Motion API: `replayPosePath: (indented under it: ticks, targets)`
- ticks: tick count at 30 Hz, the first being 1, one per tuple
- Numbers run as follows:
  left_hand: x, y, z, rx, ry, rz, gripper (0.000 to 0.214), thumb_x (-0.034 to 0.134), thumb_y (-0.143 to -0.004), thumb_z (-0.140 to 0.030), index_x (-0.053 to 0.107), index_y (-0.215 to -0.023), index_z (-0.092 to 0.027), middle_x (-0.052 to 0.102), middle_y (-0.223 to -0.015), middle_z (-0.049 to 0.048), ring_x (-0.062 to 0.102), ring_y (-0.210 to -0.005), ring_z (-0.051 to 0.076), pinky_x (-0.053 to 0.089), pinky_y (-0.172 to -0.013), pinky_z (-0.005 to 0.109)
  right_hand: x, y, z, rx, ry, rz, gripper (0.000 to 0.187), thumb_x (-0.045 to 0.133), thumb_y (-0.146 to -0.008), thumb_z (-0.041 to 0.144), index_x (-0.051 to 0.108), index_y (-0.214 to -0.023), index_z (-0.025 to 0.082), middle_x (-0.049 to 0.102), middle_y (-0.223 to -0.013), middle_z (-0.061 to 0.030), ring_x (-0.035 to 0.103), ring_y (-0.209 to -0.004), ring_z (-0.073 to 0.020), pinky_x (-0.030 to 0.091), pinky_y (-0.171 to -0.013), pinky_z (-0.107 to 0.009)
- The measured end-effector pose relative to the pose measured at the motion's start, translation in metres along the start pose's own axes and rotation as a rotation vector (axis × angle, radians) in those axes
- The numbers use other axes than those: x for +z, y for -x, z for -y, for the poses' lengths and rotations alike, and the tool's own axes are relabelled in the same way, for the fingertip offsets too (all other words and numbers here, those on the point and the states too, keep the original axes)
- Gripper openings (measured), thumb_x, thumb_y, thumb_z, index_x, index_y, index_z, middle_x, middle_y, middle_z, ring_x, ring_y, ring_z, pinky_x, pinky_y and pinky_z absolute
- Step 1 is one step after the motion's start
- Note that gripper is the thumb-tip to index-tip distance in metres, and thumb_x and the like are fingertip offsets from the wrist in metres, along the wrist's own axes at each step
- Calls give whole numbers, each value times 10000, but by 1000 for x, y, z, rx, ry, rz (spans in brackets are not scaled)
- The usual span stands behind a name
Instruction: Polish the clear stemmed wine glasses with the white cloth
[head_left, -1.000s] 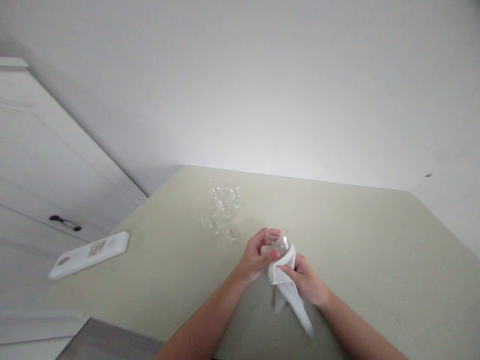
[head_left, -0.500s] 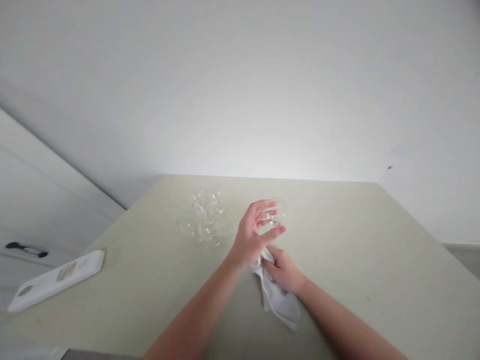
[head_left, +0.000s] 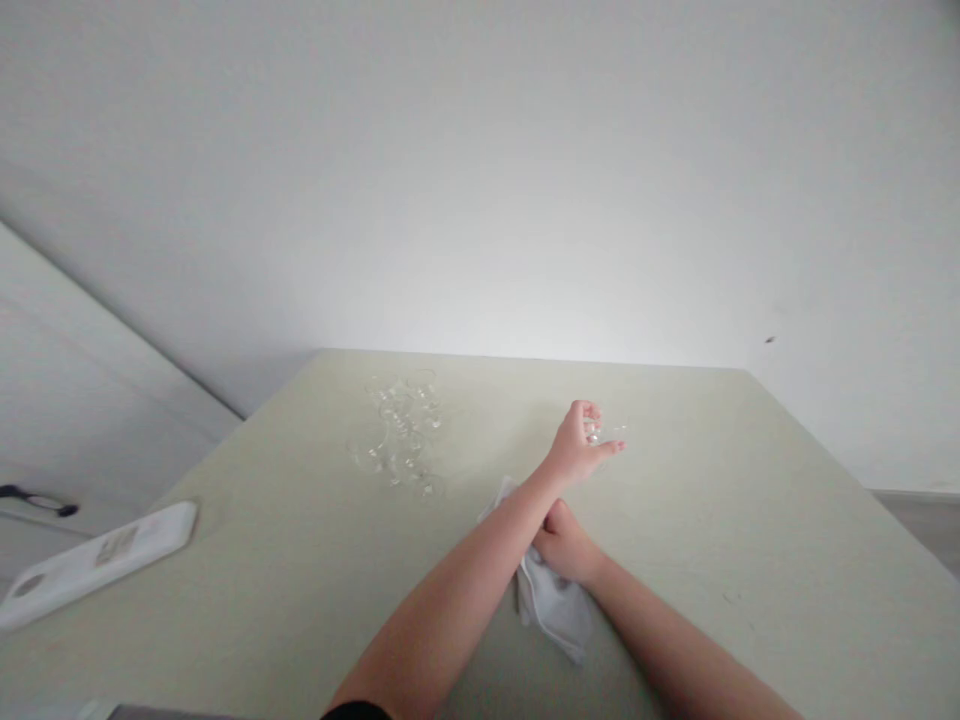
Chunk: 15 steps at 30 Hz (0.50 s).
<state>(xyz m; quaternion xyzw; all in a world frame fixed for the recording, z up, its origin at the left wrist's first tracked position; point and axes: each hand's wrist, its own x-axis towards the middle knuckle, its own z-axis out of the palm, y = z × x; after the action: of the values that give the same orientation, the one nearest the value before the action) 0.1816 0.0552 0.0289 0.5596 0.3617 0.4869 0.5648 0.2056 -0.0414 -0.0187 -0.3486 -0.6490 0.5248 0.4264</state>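
Note:
My left hand (head_left: 581, 447) is reached forward across my right wrist, its fingers curled around a clear drinking glass (head_left: 609, 434) over the right middle of the table. The glass is see-through, so its outline is faint. Nearer to me, my right hand (head_left: 568, 545) is closed on a white cloth (head_left: 555, 605) that hangs down toward the front. The left forearm covers part of the cloth. A cluster of several clear glasses (head_left: 405, 420) stands to the left of both hands.
A pale green table (head_left: 285, 560) lies under everything, its back edge against a white wall (head_left: 525, 180). At the left edge rests a long white object (head_left: 105, 560) with a label. A cabinet with a dark handle (head_left: 37, 500) is beside the table.
My left hand has moved right and a little forward with the glass, crossing above my right hand. My right hand stays nearly in place with the cloth.

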Motion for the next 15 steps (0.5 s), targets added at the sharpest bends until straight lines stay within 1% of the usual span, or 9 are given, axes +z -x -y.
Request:
replayPosePath:
  ticks: [3, 4, 5, 7, 9, 10, 12, 13, 15]
  targets:
    - [6, -4, -3, 10, -55, 16, 744, 941, -584, -288, 500, -1178, -214, 539, -1315, 152, 570, -1212, 313, 456, -1022, 494, 0, 0, 0, 20, -49, -54, 300, 580, -775, 162, 770, -994, 241, 789, -940, -40, 708, -1043, -283, 533, -1009, -529]
    - [6, 0, -9, 32, -84, 1, 801, 945, -570, -279, 497, -1229, -208, 528, -1342, 170, 547, -1249, 334, 432, -1054, 513, -1, 0, 1, 30, -64, -66, 264, 600, -774, 187, 773, -965, 244, 787, -922, -42, 710, -1036, -286, 531, -1012, -535]
    - [5, 8, -18, 100, -141, -39, 852, 945, -562, -269, 493, -1281, -202, 503, -1383, 180, 502, -1305, 351, 387, -1105, 526, -3, 1, 2, 40, -76, -86, 222, 627, -771, 219, 774, -935, 248, 785, -905, -44, 712, -1028, -288, 532, -1011, -536]
    - [-6, 35, -39, 297, -253, -68, 841, 913, -611, -289, 504, -1343, -226, 491, -1430, 154, 446, -1366, 346, 323, -1169, 516, -5, 1, 2, 50, -95, -156, 177, 698, -751, 301, 775, -902, 251, 782, -900, -47, 708, -1035, -291, 540, -1004, -508]
    - [-29, 75, -57, 422, -341, -120, 617, 850, -702, -303, 597, -1262, -244, 584, -1315, 130, 505, -1296, 323, 368, -1136, 475, -7, 0, 2, 86, -151, -214, 243, 728, -764, 410, 774, -931, 239, 783, -931, -47, 708, -1032, -284, 563, -965, -445]
    - [-43, 96, -61, 457, -375, -201, 477, 826, -730, -295, 642, -1167, -242, 638, -1179, 114, 561, -1197, 302, 418, -1077, 448, -7, -1, 2, 139, -214, -232, 304, 712, -788, 480, 770, -942, 224, 783, -927, -51, 718, -992, -277, 583, -915, -415]
    - [-76, 134, -59, 499, -400, -470, 271, 802, -752, -287, 641, -962, -231, 622, -886, 48, 601, -912, 222, 492, -879, 364, -6, -3, 1, 288, -395, -250, 440, 645, -825, 605, 761, -918, 191, 782, -859, -67, 738, -844, -264, 610, -773, -382]
    - [-93, 150, -52, 476, -398, -608, 245, 790, -767, -293, 606, -913, -226, 574, -811, 14, 559, -786, 175, 484, -774, 313, -6, -5, 1, 349, -487, -257, 488, 626, -822, 649, 756, -893, 184, 780, -825, -76, 738, -782, -261, 611, -722, -381]
    - [-121, 169, -33, 310, -350, -807, 276, 761, -809, -330, 542, -936, -222, 493, -757, -33, 470, -661, 122, 432, -644, 249, -5, -6, 3, 381, -611, -275, 537, 634, -777, 712, 755, -858, 195, 785, -826, -98, 740, -763, -271, 612, -708, -404]
